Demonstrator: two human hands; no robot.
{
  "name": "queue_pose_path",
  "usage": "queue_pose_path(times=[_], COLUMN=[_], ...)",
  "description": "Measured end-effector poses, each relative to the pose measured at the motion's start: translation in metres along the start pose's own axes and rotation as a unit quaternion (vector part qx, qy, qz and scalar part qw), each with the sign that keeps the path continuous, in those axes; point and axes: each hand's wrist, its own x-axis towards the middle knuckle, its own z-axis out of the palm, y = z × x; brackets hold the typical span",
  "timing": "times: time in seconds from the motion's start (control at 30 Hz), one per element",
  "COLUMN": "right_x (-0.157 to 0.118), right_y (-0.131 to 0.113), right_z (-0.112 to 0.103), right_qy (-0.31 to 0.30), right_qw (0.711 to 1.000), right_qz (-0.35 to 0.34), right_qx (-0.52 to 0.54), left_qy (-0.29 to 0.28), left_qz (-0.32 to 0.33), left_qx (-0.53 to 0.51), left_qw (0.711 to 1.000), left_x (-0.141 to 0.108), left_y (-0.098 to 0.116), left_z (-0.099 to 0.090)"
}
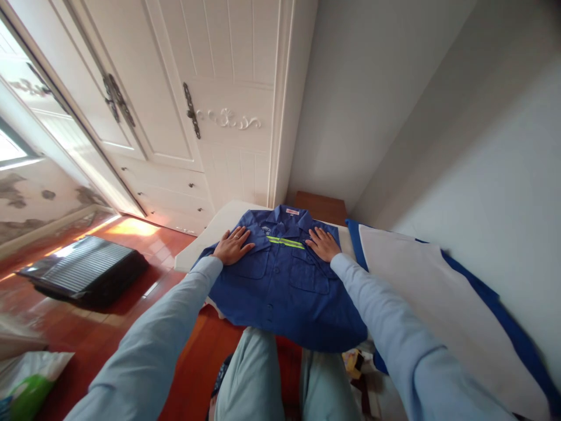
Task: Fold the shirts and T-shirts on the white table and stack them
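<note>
A dark blue work shirt [280, 280] with a collar, chest pockets and a yellow-green reflective stripe lies spread, front up, on a pale table [228, 217]. Its lower hem hangs over the near edge, above my knees. My left hand [234, 245] rests flat on the shirt's left shoulder area, fingers stretched out, a ring on one finger. On the opposite side my right hand [323, 244] lies flat near the end of the stripe, fingers spread. Neither hand grips the cloth. A label [292, 211] shows inside the collar.
A white wardrobe [236, 158] stands behind the table, beside a small brown wooden piece [321, 204]. To the right lies a white sheet [421, 280] over blue cloth [526, 333]. A black suitcase [87, 269] and a plastic bag [37, 374] are on the floor at left.
</note>
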Motion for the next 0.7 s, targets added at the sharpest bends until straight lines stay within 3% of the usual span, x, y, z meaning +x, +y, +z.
queue_pose_path(times=[0.17,0.27,0.37,0.47,0.53,0.6,0.63,0.67,0.7], right_x=[-0.004,-0.008,-0.021,-0.057,-0.098,-0.151,-0.179,-0.207,-0.235], right_y=[-0.003,-0.016,-0.043,-0.077,-0.098,-0.112,-0.117,-0.119,-0.120], right_z=[-0.002,-0.016,-0.040,-0.058,-0.055,-0.037,-0.022,-0.003,0.018], right_qy=[-0.001,0.014,0.075,0.132,0.141,0.116,0.085,0.043,0.010], right_qw=[1.000,0.999,0.995,0.983,0.946,0.878,0.842,0.806,0.770], right_qz=[0.005,0.009,-0.030,-0.101,-0.163,-0.231,-0.241,-0.237,-0.207], right_qx=[-0.005,-0.037,-0.051,0.082,0.244,0.403,0.474,0.541,0.604], left_qy=[-0.024,-0.028,0.064,0.221,0.341,0.439,0.520,0.563,0.553], left_qz=[-0.011,-0.019,-0.064,-0.133,-0.198,-0.274,-0.333,-0.387,-0.429], left_qx=[-0.003,-0.061,-0.186,-0.243,-0.249,-0.257,-0.281,-0.308,-0.345], left_qw=[1.000,0.998,0.978,0.935,0.885,0.816,0.734,0.662,0.625], left_x=[-0.001,0.004,0.007,-0.012,-0.043,-0.085,-0.108,-0.131,-0.151], left_y=[0.003,0.004,0.010,0.025,0.037,0.049,0.053,0.057,0.059], left_z=[-0.004,-0.011,-0.023,-0.029,-0.021,0.000,0.015,0.031,0.049])
